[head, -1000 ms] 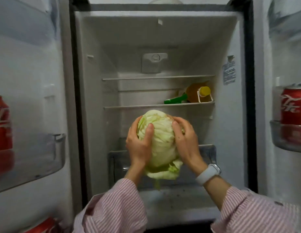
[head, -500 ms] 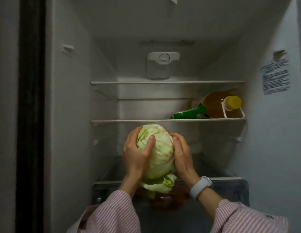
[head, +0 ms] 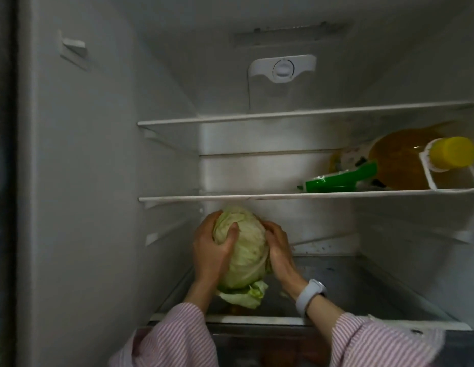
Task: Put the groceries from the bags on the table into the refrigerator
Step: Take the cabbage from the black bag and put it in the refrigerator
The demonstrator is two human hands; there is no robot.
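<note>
- While you are reaching deep into the refrigerator (head: 79, 181), your left hand (head: 210, 251) and right hand (head: 279, 249) are cupping the cabbage (head: 243, 250) from both sides, fingers curled round it, likely because a round, heavy head would roll out of a one-handed grip.
- You are holding it under the middle shelf (head: 283, 197), low over the glass bottom shelf (head: 349, 282), its loose outer leaf hanging down; whether it is touching the glass is unclear.
- You are working left of the oil bottle (head: 405, 160) and green packet (head: 339, 178), which are lying well apart on the shelf above.
</note>
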